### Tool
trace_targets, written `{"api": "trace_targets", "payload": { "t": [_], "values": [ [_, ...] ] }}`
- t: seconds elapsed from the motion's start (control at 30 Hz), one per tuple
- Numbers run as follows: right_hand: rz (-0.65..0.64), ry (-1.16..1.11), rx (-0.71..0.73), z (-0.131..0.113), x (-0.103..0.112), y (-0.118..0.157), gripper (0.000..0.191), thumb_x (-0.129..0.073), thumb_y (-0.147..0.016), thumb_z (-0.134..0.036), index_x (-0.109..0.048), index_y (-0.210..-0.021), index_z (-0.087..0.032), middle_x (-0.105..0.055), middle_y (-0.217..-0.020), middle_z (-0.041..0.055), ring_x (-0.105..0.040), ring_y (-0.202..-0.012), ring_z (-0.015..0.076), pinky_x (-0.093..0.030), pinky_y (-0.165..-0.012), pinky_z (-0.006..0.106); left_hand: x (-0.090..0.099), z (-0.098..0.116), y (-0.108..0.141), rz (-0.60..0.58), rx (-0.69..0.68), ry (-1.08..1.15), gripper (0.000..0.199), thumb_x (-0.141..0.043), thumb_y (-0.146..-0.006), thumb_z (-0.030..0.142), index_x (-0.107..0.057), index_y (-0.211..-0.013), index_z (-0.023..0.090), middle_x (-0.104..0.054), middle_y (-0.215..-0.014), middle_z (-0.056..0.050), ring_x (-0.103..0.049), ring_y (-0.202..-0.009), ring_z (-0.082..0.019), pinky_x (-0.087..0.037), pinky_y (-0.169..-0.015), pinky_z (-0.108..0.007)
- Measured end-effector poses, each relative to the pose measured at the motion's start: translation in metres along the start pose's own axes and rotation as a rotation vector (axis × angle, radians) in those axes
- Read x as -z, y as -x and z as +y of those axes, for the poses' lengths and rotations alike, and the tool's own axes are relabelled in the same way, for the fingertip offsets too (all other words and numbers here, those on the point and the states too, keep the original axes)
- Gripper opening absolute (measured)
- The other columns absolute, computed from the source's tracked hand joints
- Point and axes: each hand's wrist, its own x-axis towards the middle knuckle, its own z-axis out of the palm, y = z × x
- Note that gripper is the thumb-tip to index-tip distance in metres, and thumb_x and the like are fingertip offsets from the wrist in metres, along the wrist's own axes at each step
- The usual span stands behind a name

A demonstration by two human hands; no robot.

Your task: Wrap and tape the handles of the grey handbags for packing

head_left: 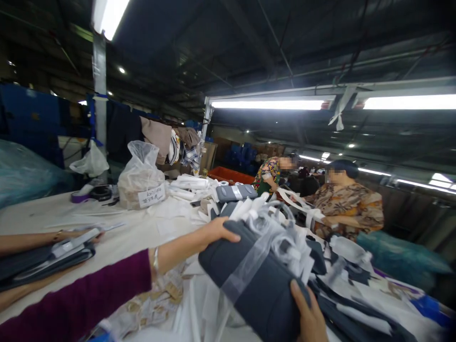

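Observation:
A dark blue-grey handbag (256, 280) is tilted in front of me, with a translucent wrapping band (245, 270) around its middle. My left hand (221, 231) grips its upper left corner, thumb on the front face. At the lower right edge, my right hand (309, 313) holds it with fingers along the side. White-wrapped straps (281, 237) bunch up along the bag's top; whether all of them belong to it, I cannot tell. Behind it on the table lies another dark bag (236, 192) with a pale band.
At the left, a co-worker's hands (80, 235) are at a dark bag (46, 261). A labelled clear plastic sack (140, 180) stands on the white table (142, 227). More dark pieces (349, 308) lie at the right. Two people (351, 204) (269, 173) work across the table.

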Motion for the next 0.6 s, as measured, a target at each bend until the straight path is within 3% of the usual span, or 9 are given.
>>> {"api": "trace_targets", "payload": {
  "t": [0.07,0.13,0.2,0.3,0.37,0.47,0.6],
  "values": [
    [0.115,-0.074,0.042,-0.023,-0.006,-0.062,0.062,-0.053,-0.081,-0.059,-0.046,-0.135,-0.027,-0.057,-0.131,0.0042,-0.053,-0.120,0.0268,-0.048,-0.096,0.036,0.008,0.035,-0.061,-0.128,-0.059,-0.097,0.050,-0.082,-0.054,0.029,-0.066,-0.099,0.015,-0.073,-0.091,-0.009,-0.068,-0.076,-0.024,-0.055,-0.073,-0.035],
    [0.183,-0.131,0.065,-0.043,-0.018,-0.125,0.071,-0.052,-0.080,-0.062,-0.040,-0.138,-0.023,-0.056,-0.133,0.0061,-0.056,-0.116,0.0254,-0.052,-0.091,0.035,0.018,0.060,-0.118,-0.170,-0.087,-0.281,0.052,-0.076,-0.063,0.037,-0.064,-0.108,0.014,-0.070,-0.103,-0.013,-0.068,-0.083,-0.027,-0.055,-0.075,-0.038],
    [0.237,-0.255,0.031,-0.054,-0.034,-0.180,0.073,-0.061,-0.074,-0.058,-0.045,-0.134,-0.018,-0.058,-0.130,0.0098,-0.060,-0.110,0.0249,-0.055,-0.085,0.034,0.026,0.067,-0.165,-0.026,-0.201,-0.611,0.057,-0.065,-0.075,0.047,-0.057,-0.122,0.014,-0.065,-0.116,-0.015,-0.065,-0.098,-0.029,-0.052,-0.085,-0.039],
    [0.243,-0.290,-0.059,-0.048,-0.053,-0.237,0.073,-0.068,-0.069,-0.055,-0.053,-0.123,-0.010,-0.063,-0.119,0.0165,-0.065,-0.098,0.0265,-0.058,-0.075,0.036,0.031,0.044,-0.211,0.187,-0.319,-0.969,0.064,-0.058,-0.081,0.049,-0.046,-0.135,0.018,-0.048,-0.139,-0.015,-0.044,-0.128,-0.033,-0.034,-0.107,-0.045],
    [0.246,-0.267,-0.119,-0.036,-0.057,-0.257,0.075,-0.069,-0.067,-0.058,-0.054,-0.120,-0.007,-0.064,-0.114,0.0202,-0.065,-0.094,0.0287,-0.058,-0.070,0.039,0.030,0.016,-0.226,0.219,-0.306,-1.055,0.067,-0.061,-0.079,0.050,-0.044,-0.137,0.022,-0.034,-0.149,-0.015,-0.030,-0.136,-0.041,-0.022,-0.110,-0.056],
    [0.235,-0.232,-0.161,-0.021,-0.049,-0.266,0.078,-0.066,-0.065,-0.067,-0.056,-0.117,-0.010,-0.064,-0.112,0.0204,-0.065,-0.091,0.0292,-0.057,-0.067,0.040,0.025,-0.016,-0.231,0.256,-0.323,-1.162,0.064,-0.056,-0.083,0.053,-0.039,-0.141,0.031,-0.021,-0.155,-0.012,-0.024,-0.136,-0.045,-0.017,-0.107,-0.063],
    [0.221,-0.172,-0.176,-0.018,-0.027,-0.247,0.074,-0.059,-0.069,-0.074,-0.059,-0.113,-0.014,-0.064,-0.109,0.0172,-0.064,-0.088,0.0259,-0.054,-0.069,0.039,0.016,-0.024,-0.224,0.280,-0.342,-1.235,0.057,-0.044,-0.091,0.050,-0.032,-0.144,0.034,-0.017,-0.155,-0.010,-0.020,-0.137,-0.043,-0.015,-0.108,-0.062]
  ]
}}
